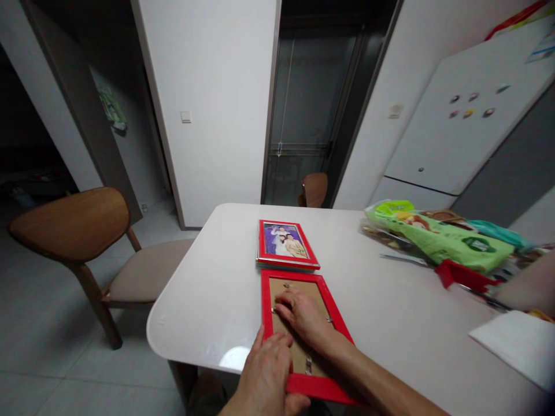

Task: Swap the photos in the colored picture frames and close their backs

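Fingers (281, 342) of left hand (266, 371) gripping red rectangular frame (335, 315); right hand (306, 315) bent over its brown backing (299, 353), grip indeterminate. Glossy white bench (208, 289); brown wooden chair (71, 225) left, white refrigerator (468, 138) right.

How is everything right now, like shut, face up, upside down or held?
Near frame: face down, held
Far frame: face up
Left hand: gripping near frame's corner
Right hand: fingers bent, on near frame's back
Green bag: lying down
Near chair: upright
Fridge: looks shut
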Tool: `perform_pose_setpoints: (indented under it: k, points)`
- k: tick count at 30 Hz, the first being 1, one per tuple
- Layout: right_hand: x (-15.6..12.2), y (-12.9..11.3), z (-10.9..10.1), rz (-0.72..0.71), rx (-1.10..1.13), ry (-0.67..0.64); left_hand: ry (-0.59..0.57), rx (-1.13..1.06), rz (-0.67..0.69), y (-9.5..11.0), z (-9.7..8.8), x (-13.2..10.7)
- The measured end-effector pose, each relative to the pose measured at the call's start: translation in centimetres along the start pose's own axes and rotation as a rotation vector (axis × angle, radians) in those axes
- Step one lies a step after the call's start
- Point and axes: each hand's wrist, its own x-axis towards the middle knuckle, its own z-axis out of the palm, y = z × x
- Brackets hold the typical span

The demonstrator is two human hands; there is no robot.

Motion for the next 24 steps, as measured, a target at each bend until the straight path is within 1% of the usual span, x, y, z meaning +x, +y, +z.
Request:
perform_pose_setpoints:
  k: [3,7,11,12,14,16,17,20,22,23,24]
  points:
    - [1.3,2.0,0.2,0.116,-0.021,0.067,-0.013,0.011,0.006,0.0,0.2,0.0]
    - [3.0,3.9,1.0,0.238,-0.037,0.093,0.009,0.04,0.02,0.0,0.6,-0.1]
    - [3.8,4.3,1.3,0.301,-0.012,0.117,0.062,0.092,0.067,-0.4,0.5,-0.1]
    - [3.8,4.2,1.2,0.309,0.001,0.13,0.076,0.115,0.09,-0.6,0.5,-0.1]
    - [3.7,4.0,0.8,0.312,0.039,0.154,0.106,0.175,0.18,-1.1,0.6,-0.1]
    - [3.2,3.9,0.0,0.294,0.09,0.175,0.17,0.273,0.272,-1.5,1.3,0.1]
    - [2.8,4.0,-0.5,0.28,0.116,0.184,0.214,0.334,0.299,-1.6,2.0,0.3]
    - [0.5,5.0,-2.1,0.252,0.17,0.203,0.365,0.46,0.306,-1.7,4.9,0.8]
    - [-1.7,6.2,-3.3,0.275,0.216,0.206,0.382,0.425,0.291,-1.6,6.3,1.1]
    - [-2.9,6.8,-3.8,0.308,0.276,0.22,0.369,0.378,0.278,-1.5,6.5,1.2]
    - [-4.1,7.4,-4.3,0.36,0.367,0.244,0.339,0.316,0.268,-1.4,6.4,1.2]
